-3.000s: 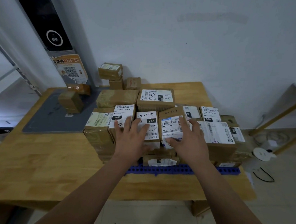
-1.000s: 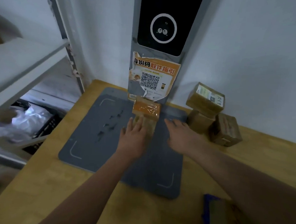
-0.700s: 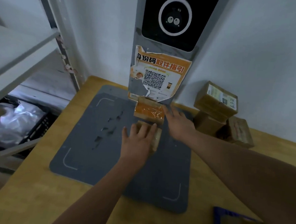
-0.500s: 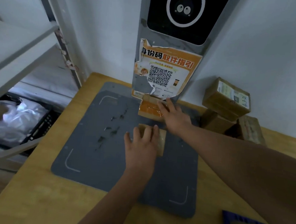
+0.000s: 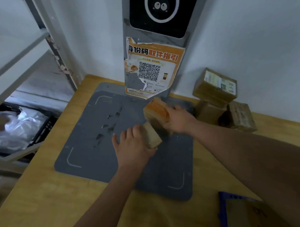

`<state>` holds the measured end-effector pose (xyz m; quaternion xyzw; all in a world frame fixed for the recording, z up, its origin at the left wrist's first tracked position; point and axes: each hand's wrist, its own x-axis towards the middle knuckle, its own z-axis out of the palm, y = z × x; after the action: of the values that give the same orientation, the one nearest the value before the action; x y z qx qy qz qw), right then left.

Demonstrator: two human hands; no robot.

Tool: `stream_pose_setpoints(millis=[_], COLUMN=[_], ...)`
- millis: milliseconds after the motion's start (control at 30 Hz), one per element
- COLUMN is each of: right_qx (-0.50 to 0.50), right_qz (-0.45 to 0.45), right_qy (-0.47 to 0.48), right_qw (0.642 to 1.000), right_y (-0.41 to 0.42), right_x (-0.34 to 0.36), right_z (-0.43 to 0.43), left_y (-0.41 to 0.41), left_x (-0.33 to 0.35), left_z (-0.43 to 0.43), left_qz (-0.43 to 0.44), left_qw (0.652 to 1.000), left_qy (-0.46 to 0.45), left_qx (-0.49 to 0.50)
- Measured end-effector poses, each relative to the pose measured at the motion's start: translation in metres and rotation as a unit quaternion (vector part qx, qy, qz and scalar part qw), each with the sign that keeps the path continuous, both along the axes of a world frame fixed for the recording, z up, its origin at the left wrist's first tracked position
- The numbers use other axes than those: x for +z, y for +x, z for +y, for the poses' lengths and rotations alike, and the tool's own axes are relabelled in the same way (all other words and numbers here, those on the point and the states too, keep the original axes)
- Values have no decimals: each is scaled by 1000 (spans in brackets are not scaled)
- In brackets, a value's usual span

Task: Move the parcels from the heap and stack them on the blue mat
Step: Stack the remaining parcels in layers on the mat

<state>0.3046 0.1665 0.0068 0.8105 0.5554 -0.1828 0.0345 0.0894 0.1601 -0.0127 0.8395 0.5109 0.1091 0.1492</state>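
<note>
Left hand (image 5: 133, 147) grasps a plain brown parcel (image 5: 152, 137), fingers wrapped over its near end; the parcel sits tilted over the middle of the grey pad (image 5: 90, 153). Right hand (image 5: 179, 121) clasps an orange-taped parcel (image 5: 156, 109) near the pad's far edge. Whether the parcels touch cannot be determined. The blue mat (image 5: 221, 210) is cut off at the table's (image 5: 43, 203) near right corner. A black crate (image 5: 44, 129) beyond the left edge holds white bags (image 5: 16, 131).

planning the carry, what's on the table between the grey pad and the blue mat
Nothing: bare wooden table between grey pad and blue mat, seen in the head view.
</note>
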Motion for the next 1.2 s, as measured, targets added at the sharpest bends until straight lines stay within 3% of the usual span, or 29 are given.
stream_pose_setpoints(millis=[67,167,367,533,833,1200], right_qx=[-19,-38,-81,-104,-140,-179], right_qz=[53,87,86,-16,-128,-112], right_qy=[0,29,103,123,183,328], right_qw=[998,995,988,987,965,921], right_y=[8,17,30,43,87,163], right_x=[21,55,124,165,209,233], right_z=[-15,-41,-116,-192,-338,-548], left_y=[1,9,47,82,142,232], left_x=[17,46,104,141,202,253], left_z=[-1,-11,-51,-104,-210,-405], left_qz=[-12,-20,-4,-24,-21,-37], left_qw=[997,996,998,982,949,916], left_qy=[-70,-83,33,145,246,335], left_qx=[31,19,-47,-117,-198,-216])
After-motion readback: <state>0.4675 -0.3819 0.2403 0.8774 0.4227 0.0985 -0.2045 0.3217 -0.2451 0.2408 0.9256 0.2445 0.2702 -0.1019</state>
